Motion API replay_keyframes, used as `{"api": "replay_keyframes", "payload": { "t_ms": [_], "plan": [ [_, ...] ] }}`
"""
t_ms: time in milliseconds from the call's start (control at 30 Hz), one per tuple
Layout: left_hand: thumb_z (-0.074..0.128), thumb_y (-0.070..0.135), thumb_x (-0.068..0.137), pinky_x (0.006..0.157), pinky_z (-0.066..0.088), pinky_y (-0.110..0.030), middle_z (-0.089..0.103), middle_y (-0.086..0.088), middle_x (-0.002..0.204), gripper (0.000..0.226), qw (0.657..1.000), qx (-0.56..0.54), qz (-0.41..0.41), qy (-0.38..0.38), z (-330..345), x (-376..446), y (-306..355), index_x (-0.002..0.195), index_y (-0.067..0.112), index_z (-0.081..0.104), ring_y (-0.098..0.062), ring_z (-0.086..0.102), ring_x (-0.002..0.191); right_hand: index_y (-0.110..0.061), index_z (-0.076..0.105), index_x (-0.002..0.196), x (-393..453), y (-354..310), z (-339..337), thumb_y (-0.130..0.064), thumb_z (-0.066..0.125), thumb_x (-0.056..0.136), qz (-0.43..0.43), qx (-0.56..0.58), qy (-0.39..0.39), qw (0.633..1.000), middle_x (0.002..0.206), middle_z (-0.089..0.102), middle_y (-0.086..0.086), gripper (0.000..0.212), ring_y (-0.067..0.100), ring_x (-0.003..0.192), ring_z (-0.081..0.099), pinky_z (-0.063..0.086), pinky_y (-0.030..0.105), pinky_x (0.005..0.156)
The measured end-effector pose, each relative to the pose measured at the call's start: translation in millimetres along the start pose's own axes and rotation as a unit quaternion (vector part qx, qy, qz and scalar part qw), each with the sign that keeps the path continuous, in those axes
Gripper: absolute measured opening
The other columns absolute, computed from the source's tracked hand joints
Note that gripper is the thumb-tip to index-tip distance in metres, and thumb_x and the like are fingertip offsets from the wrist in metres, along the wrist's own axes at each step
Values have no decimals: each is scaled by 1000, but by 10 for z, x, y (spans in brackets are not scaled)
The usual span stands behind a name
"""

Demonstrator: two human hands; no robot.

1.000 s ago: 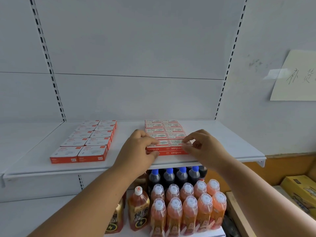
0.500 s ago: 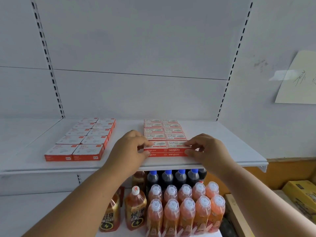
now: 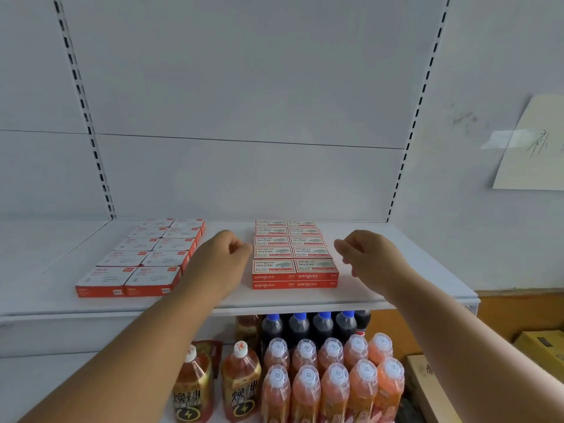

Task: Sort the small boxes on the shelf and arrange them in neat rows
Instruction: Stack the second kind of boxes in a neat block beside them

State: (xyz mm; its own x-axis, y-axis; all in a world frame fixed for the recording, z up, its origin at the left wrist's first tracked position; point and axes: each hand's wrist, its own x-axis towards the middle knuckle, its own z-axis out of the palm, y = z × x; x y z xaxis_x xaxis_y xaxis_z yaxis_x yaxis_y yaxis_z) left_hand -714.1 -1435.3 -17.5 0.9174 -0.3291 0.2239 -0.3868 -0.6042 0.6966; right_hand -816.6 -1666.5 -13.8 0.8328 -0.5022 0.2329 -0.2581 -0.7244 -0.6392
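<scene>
Two blocks of small boxes sit on the white shelf [image 3: 396,270], and both hands hover over it holding nothing. Furthest left, just outside the left hand, is the block of white-topped boxes [image 3: 143,257] with orange-red sides, two columns wide and five rows deep, running from the shelf's front part back toward the wall; its nearest front corner lies close against the left wrist. The left hand [image 3: 219,257] hangs just above the shelf with its fingers loosely curled toward the right, clear of any box. Between the two hands stands the block of red staple boxes [image 3: 294,254], again two columns by five rows, and the front row shows two layers stacked one on the other, their edges squared up. A narrow gap of bare shelf separates this block from each hand. The right hand [image 3: 372,254] mirrors the left, fingers loosely bent and pointing left toward the red block without touching it. Below the hands, under the shelf's front edge, the lower shelf carries two amber drink bottles [image 3: 218,389] beneath the left forearm, dark bottles with blue caps [image 3: 308,326] behind, and a pack of orange drink bottles [image 3: 332,383] between the forearms. Right of the right forearm, low down, are yellow cartons [image 3: 540,349].
</scene>
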Motion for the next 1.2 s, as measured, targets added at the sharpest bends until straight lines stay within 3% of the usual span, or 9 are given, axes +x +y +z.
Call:
{"api": "replay_keyframes", "payload": {
  "t_ms": [67,167,300,767,900,1033,1100,1133,1200],
  "plan": [
    [40,38,100,66,46,-34,67,-8,87,37,996,80,-27,-26,-7,152,19,86,13,62,-22,62,79,-11,67,85,115,-82,1,-46,44,98,45,-31,-46,997,83,70,8,44,25,71,62,53,37,71],
    [38,46,100,68,47,-31,68,-3,86,44,982,167,-23,-86,29,278,45,85,16,66,-17,61,78,-5,63,81,236,-130,71,-50,37,99,52,-91,-110,988,84,70,10,55,22,71,59,49,35,69],
    [41,44,101,72,50,-28,69,4,89,37,973,183,-3,-139,85,289,69,93,20,69,-12,64,81,-14,50,70,271,-81,120,-45,41,100,22,-127,-127,984,74,59,5,44,18,66,52,41,30,61],
    [34,43,102,71,51,-26,69,4,93,39,964,219,29,-149,134,423,9,100,22,66,-9,63,81,-21,51,70,287,-117,135,-47,41,99,22,-161,-143,976,76,60,-2,40,15,68,53,41,28,62],
    [34,44,102,77,56,-29,68,5,92,39,965,213,28,-152,145,436,-8,101,22,66,-9,64,81,-22,50,69,274,-133,136,-46,41,100,26,-161,-138,977,75,60,-3,40,14,67,53,41,27,60],
    [36,47,101,58,44,-22,60,8,83,34,974,209,54,-66,129,351,36,89,21,54,-8,58,73,-17,54,79,264,-126,158,-54,38,97,19,-199,-85,976,80,62,-1,45,15,70,57,44,30,62],
    [41,44,100,69,48,-24,60,6,100,23,973,198,118,3,123,318,83,96,23,51,-10,57,87,-22,58,92,247,-108,160,-57,40,95,-34,-206,-6,978,95,61,-6,40,15,87,58,47,30,73],
    [42,42,100,84,50,-27,58,5,116,22,971,189,148,2,134,330,103,108,24,52,-12,55,102,-24,59,106,248,-103,152,-57,41,95,-73,-203,8,976,110,59,-7,39,15,103,56,46,31,85],
    [39,41,102,111,38,-34,39,8,151,39,967,177,168,-71,164,377,139,139,28,43,-15,38,136,-26,46,138,282,-117,139,-53,38,98,-134,-212,-40,967,144,44,-8,49,15,136,37,30,32,110]
  ]
}}
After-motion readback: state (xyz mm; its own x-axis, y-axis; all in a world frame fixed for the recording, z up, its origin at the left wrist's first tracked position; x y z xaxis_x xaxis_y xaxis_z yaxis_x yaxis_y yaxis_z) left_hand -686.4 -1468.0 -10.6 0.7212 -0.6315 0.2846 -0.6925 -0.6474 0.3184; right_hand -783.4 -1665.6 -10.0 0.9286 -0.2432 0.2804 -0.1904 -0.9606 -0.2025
